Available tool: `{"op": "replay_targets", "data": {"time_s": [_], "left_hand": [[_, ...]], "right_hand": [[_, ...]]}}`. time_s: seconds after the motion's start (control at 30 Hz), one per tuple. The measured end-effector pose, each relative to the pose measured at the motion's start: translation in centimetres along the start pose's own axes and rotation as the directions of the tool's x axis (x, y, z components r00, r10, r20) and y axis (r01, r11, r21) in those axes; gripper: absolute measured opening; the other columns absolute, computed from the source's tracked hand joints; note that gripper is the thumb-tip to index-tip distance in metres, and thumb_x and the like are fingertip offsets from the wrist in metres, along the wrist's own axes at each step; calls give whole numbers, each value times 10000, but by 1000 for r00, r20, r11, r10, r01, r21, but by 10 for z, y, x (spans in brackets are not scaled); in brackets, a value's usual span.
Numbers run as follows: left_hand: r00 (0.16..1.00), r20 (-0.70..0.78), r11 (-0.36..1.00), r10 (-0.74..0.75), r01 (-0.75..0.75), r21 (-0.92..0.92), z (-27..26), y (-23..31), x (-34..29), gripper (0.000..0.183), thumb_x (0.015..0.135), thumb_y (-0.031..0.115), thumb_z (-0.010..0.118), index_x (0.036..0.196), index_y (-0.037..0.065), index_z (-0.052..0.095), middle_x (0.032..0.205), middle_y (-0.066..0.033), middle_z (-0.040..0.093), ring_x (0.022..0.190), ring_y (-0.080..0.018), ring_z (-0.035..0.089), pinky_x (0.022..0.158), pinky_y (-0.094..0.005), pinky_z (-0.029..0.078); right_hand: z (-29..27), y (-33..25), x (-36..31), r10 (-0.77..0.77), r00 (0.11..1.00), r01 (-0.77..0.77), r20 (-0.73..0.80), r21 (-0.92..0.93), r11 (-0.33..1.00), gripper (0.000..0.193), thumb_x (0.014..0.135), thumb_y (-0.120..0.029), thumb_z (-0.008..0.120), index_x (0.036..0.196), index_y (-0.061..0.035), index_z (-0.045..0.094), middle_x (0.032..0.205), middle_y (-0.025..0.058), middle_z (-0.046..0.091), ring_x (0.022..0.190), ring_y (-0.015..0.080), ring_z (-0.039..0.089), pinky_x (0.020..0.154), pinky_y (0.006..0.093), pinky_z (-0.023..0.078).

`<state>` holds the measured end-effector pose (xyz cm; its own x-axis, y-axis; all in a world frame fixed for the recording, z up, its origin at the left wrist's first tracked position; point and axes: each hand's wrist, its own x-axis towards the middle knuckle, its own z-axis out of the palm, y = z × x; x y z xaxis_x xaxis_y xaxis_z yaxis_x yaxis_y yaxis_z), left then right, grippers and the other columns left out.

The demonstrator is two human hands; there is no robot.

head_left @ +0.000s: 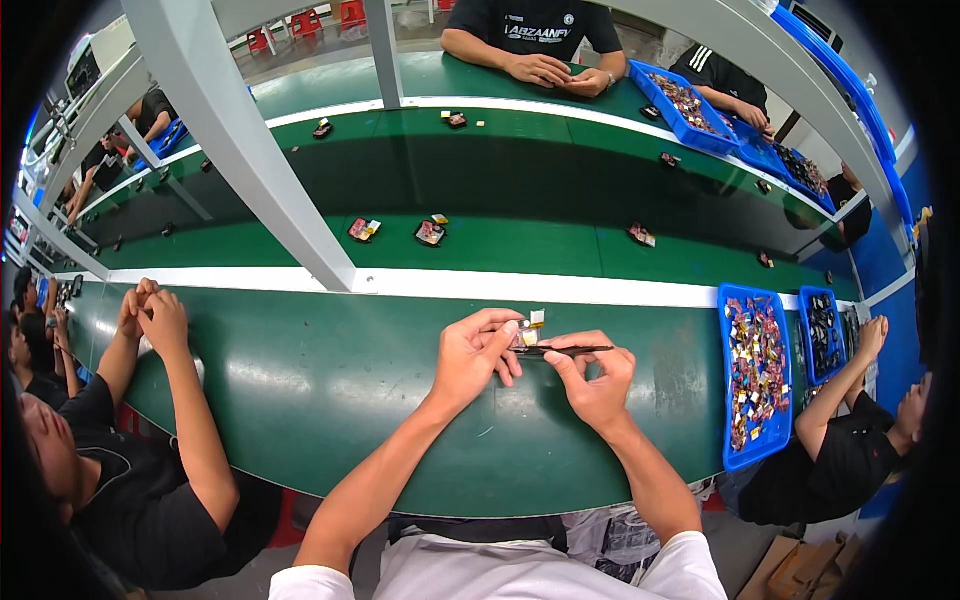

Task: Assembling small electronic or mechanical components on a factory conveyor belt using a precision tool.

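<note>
Just above the green bench, near its middle, my left hand pinches a small electronic part between thumb and fingers. A whitish-yellow piece sticks up from that part. My right hand is closed round a thin black tool that looks like tweezers. The tool lies nearly level, and its left end reaches the part at my left fingertips. My left fingers hide most of the part, so I cannot tell whether the tool's tip touches it.
To the right stands a blue tray heaped with small coloured parts, beside another blue tray of black pieces. Beyond a white rail, small assemblies lie on a green belt. A grey post rises left. Co-workers sit on both sides and opposite.
</note>
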<state>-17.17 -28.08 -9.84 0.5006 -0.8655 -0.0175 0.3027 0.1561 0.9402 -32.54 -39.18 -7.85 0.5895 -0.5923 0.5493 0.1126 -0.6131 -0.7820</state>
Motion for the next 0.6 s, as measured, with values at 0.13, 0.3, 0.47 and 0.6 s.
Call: {"op": "replay_targets", "data": {"time_s": [0.13,0.3,0.47,0.6], "left_hand": [[1000,-3,1000,-3,3,-8,0,0,-1,275,1008,113,587,1177,-103,604,879,-150,673,600,-173,671,459,-262,539],[1000,-1,1000,-4,4,-7,1,0,0,278,1010,117,584,1176,-105,603,872,-150,672,601,-176,673,461,-264,540],[1000,7,1000,-9,9,-1,1,0,0,277,1010,117,582,1175,-104,604,871,-149,674,599,-175,673,465,-265,543],[1000,9,1000,-15,15,2,0,-1,1,274,1011,115,581,1174,-103,605,874,-148,677,600,-174,675,469,-266,546]], "right_hand": [[1,0,0,-3,1000,3,-4,4,1000,110,786,6,797,874,-9,732,858,38,749,429,42,437,435,219,328],[1,0,0,11,1000,-11,-5,-1,1000,97,785,2,798,858,-9,734,868,33,753,428,42,437,437,221,329],[1,2,-1,25,1000,-25,3,-2,1000,83,787,0,797,847,-12,740,874,33,755,431,42,437,441,222,330],[2,3,-1,46,999,-46,3,11,999,81,786,3,797,850,-14,749,869,31,754,439,39,436,445,220,327]]}}
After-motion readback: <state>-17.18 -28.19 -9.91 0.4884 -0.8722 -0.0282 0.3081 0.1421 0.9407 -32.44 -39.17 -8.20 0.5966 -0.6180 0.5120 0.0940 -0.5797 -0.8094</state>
